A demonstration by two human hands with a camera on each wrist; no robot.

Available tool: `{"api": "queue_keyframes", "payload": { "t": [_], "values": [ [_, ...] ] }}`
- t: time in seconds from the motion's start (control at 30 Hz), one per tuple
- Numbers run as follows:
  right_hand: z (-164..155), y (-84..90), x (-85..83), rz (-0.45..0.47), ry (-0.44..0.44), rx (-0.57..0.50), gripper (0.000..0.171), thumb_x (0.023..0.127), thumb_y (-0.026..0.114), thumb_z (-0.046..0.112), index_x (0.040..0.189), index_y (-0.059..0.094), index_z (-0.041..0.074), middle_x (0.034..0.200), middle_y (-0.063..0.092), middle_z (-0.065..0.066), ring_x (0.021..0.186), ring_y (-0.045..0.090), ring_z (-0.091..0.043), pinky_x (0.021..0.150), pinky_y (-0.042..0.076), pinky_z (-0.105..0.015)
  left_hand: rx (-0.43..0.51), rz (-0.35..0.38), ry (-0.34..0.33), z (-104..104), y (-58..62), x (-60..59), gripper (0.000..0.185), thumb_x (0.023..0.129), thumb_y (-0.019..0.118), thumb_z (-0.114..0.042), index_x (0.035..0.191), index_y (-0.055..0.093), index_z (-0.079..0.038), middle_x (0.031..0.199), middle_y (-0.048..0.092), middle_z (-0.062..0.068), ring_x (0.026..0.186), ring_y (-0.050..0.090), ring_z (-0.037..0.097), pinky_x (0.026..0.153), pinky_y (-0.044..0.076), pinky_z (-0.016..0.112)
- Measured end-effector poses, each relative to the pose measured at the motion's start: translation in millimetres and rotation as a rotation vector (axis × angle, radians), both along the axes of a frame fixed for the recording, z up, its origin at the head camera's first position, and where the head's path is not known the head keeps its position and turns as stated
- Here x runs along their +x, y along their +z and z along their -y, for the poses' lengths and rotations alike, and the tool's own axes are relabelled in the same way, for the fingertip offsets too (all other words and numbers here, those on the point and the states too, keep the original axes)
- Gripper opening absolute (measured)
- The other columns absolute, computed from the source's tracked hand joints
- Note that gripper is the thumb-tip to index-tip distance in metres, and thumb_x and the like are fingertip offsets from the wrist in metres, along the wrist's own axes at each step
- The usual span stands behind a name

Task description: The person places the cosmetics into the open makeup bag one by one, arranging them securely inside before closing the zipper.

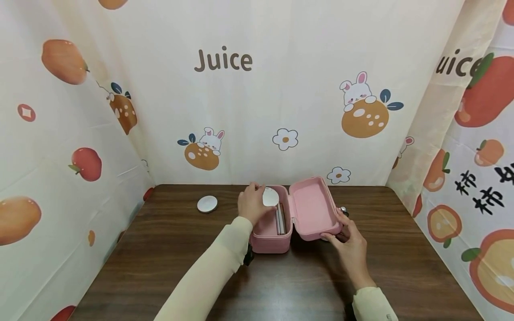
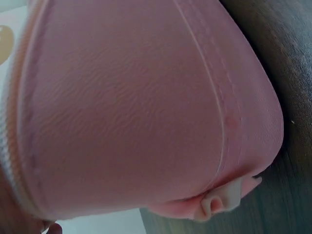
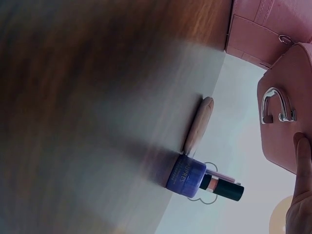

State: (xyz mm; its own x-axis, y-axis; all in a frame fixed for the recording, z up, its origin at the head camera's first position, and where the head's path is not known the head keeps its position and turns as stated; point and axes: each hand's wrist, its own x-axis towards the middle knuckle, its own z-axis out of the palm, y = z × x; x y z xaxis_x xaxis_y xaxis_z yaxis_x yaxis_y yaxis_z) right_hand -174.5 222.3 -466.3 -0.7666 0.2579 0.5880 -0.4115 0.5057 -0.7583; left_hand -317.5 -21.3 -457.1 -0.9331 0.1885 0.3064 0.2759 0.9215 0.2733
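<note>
While L hand (image 1: 252, 203) pinches white disc (image 1: 270, 196) over case (image 1: 270, 240) | R hand (image 1: 348, 240) grips lid (image 1: 311, 209) edge

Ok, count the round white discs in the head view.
2. One disc lies on the table, left of the pink case. The left hand holds the other over the open case. More may be hidden inside.

Both hands out front, sleeves down to the wrists

Left hand (image 1: 252, 204) reaches forward on a nearly straight arm, fingers curled in a pinch with the knuckles facing up. Right hand (image 1: 350, 240) sits closer to the body, wrist bent a bit, fingers (image 1: 336, 237) spread and gently curved in a loose hold, thumb pointing inward toward the other arm.
</note>
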Motion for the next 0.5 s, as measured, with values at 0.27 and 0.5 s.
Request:
{"api": "queue_keyframes", "payload": {
  "t": [0.27, 0.5],
  "values": [
    [0.1, -0.5, -0.9, 0.001, 0.010, -0.005, 0.063, 0.064, 0.083, -0.014, 0.122, 0.060, -0.006, 0.137, 0.058, -0.020, 0.100, 0.062, 0.008, 0.077, 0.050, -0.007, -0.295, 0.030, 0.031, -10.8, -7.4, 1.5, 0.078, 0.075, 0.077, -0.060, 0.138, 0.059, -0.017, 0.124, 0.058, 0.004, 0.115, 0.053, 0.019, 0.084, 0.039, 0.040],
    [0.4, -0.6, -1.5, 0.000, 0.019, -0.011, 0.064, 0.064, 0.082, -0.015, 0.123, 0.060, -0.006, 0.137, 0.057, -0.020, 0.099, 0.062, 0.007, 0.077, 0.051, -0.008, -0.419, 0.077, 0.046, -15.9, -13.8, 0.1, 0.066, 0.078, 0.074, -0.059, 0.128, 0.065, -0.017, 0.120, 0.059, 0.005, 0.117, 0.053, 0.022, 0.096, 0.037, 0.049]
  ]
}}
